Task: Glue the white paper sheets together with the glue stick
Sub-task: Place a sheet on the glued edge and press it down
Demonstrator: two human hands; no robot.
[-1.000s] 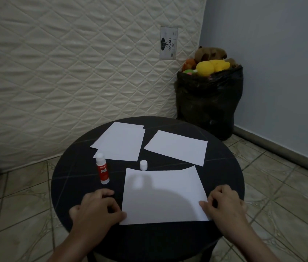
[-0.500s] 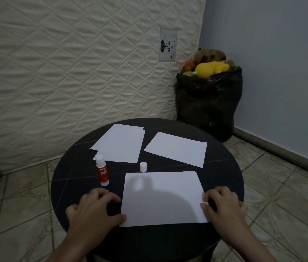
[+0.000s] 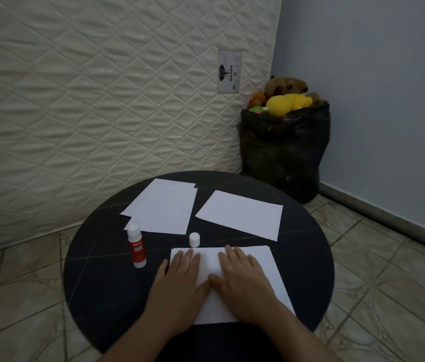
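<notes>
White paper sheet (image 3: pixel 263 267) flat under left hand (image 3: pixel 180 278) and right hand (image 3: pixel 242 280), palms open.

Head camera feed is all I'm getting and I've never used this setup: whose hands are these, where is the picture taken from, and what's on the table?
There is no robot here. A person wears one wide-angle camera on the head, looking forward and down. Their left hand and right hand lie flat, palms down, on the near white sheet, gripping nothing. On the round black table stand a glue stick, uncapped, and its white cap apart from it. Farther back lie a paper stack and a single sheet. A black bag of soft toys sits in the corner.
</notes>
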